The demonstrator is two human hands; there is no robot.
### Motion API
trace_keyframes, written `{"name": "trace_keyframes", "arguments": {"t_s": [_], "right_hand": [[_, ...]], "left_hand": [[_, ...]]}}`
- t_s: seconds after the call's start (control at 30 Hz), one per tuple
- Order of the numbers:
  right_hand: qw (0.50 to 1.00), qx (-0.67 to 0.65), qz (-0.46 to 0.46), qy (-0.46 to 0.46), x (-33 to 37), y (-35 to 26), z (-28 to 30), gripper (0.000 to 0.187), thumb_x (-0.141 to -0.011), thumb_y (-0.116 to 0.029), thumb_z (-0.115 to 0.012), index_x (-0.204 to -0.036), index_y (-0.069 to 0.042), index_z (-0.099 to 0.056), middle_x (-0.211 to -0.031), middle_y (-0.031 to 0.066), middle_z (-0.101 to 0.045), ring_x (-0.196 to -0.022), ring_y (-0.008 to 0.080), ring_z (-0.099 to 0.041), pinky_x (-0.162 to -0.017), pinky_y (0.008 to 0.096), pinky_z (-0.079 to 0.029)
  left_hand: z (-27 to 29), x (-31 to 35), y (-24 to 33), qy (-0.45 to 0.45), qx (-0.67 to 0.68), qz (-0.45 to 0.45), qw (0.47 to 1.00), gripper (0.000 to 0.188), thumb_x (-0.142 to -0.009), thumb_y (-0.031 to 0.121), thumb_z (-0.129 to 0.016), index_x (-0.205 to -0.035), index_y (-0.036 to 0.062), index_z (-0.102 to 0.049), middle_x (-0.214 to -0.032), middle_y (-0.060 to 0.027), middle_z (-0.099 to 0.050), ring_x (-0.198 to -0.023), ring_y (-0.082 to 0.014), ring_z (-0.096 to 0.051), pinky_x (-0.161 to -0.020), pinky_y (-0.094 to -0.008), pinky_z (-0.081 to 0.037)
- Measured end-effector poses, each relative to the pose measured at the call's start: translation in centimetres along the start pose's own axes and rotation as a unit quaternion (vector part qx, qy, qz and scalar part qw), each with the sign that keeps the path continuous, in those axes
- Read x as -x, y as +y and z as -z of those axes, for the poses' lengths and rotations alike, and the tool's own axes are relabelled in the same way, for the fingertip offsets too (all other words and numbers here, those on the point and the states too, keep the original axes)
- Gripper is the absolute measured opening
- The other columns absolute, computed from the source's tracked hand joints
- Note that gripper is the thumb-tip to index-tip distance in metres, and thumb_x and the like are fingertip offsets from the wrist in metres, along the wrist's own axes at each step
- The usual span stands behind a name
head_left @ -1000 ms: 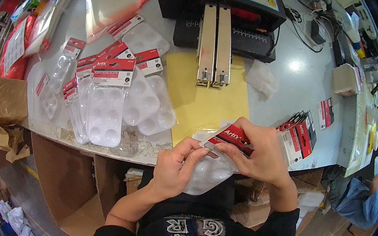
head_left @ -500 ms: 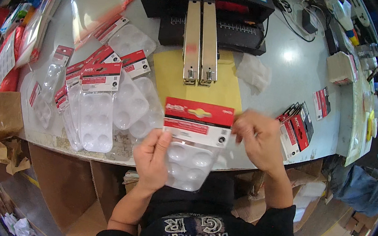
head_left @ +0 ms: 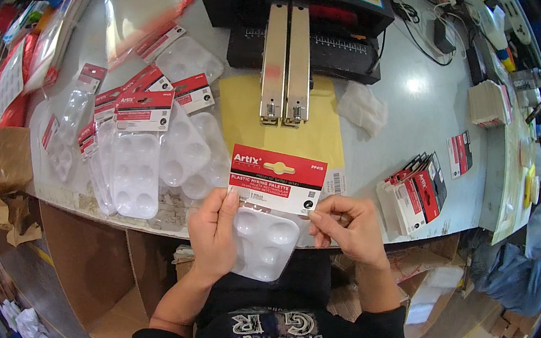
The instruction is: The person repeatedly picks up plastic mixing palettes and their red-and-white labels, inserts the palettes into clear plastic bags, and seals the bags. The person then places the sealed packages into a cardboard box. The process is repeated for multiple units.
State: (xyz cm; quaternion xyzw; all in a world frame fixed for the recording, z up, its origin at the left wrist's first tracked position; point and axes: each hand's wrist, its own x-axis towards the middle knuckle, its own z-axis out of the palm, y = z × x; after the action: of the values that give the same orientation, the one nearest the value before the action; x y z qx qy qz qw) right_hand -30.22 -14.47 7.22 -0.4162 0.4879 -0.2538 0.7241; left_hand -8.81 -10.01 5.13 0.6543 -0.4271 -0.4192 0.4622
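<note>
At the table's near edge, my left hand (head_left: 214,237) is closed on the left side of a white plastic paint palette (head_left: 267,235) in a clear bag. Its thumb rests near the lower left of a red, black and white header card (head_left: 275,179), which covers the bag's top. At the card's lower right corner, my right hand (head_left: 349,229) is closed, thumb and fingertips pinching the edge of the card and bag. Left of my hands lie several bagged palettes (head_left: 137,174) with matching cards. A stack of loose header cards (head_left: 416,194) sits to the right.
A black machine (head_left: 301,19) with two metal arms stands at the back, over a yellow sheet (head_left: 326,122). Clear bags (head_left: 144,4) lie back left. Crumpled film (head_left: 362,109), a card stack (head_left: 490,100) and cables (head_left: 426,36) are to the right. Cardboard boxes (head_left: 84,254) stand below the table.
My right hand has come down and left, from beside the card's upper right to its lower right corner. The card and palette have shifted slightly left and down.
</note>
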Motion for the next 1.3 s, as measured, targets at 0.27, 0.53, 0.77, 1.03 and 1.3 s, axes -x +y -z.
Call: {"name": "trace_keyframes", "arguments": {"t_s": [0.27,0.53,0.77,1.03,1.3], "right_hand": [[0.976,-0.164,0.061,0.134,-7.6,1.8,-1.2,0.017,-0.089,-0.013,-0.062,-0.082,0.002,-0.063,-0.067,0.0049,-0.060,-0.055,0.0093,-0.053,-0.050,0.0239,-0.042],[0.966,-0.162,0.089,0.179,-9.7,2.0,-1.2,0.016,-0.089,-0.012,-0.062,-0.081,0.002,-0.065,-0.069,0.0053,-0.061,-0.055,0.0091,-0.054,-0.049,0.0243,-0.044],[0.831,0.366,0.214,0.359,-1.0,-0.6,4.7,0.043,-0.081,-0.017,-0.072,-0.115,0.007,-0.060,-0.104,0.0159,-0.067,-0.090,0.0216,-0.065,-0.079,0.0302,-0.051],[0.753,0.531,0.133,0.365,5.1,2.5,13.9,0.102,-0.059,-0.038,-0.085,-0.136,0.008,-0.038,-0.135,0.0287,-0.045,-0.125,0.0369,-0.045,-0.106,0.0419,-0.032],[0.729,0.531,0.085,0.424,5.6,1.7,11.7,0.086,-0.060,-0.039,-0.085,-0.130,-0.003,-0.051,-0.119,0.0149,-0.062,-0.101,0.0257,-0.059,-0.097,0.0353,-0.032]], "left_hand": [[-2.1,-6.0,-0.9,0.050,-0.138,-0.007,0.989,0.030,-0.098,0.023,-0.046,-0.087,-0.0045,-0.053,-0.069,-0.0118,-0.052,-0.068,-0.0146,-0.045,-0.064,-0.0311,-0.039],[-3.2,-9.0,-2.9,0.053,-0.085,-0.012,0.995,0.034,-0.100,0.026,-0.041,-0.090,-0.0028,-0.056,-0.078,-0.0233,-0.061,-0.071,-0.0402,-0.058,-0.063,-0.0426,-0.042],[2.1,-5.1,0.3,0.014,-0.284,-0.012,0.959,0.036,-0.099,0.031,-0.042,-0.091,0.0005,-0.060,-0.076,-0.0209,-0.063,-0.070,-0.0359,-0.060,-0.065,-0.0402,-0.046],[10.2,-7.5,0.5,0.259,-0.551,-0.187,0.771,0.019,-0.083,0.019,-0.064,-0.094,0.0036,-0.064,-0.098,-0.0140,-0.061,-0.092,-0.0320,-0.058,-0.082,-0.0419,-0.044],[-4.0,-1.7,-2.7,-0.073,-0.350,-0.184,0.916,0.020,-0.079,0.023,-0.071,-0.084,0.0060,-0.062,-0.100,-0.0092,-0.055,-0.094,-0.0285,-0.054,-0.082,-0.0397,-0.039]]}}
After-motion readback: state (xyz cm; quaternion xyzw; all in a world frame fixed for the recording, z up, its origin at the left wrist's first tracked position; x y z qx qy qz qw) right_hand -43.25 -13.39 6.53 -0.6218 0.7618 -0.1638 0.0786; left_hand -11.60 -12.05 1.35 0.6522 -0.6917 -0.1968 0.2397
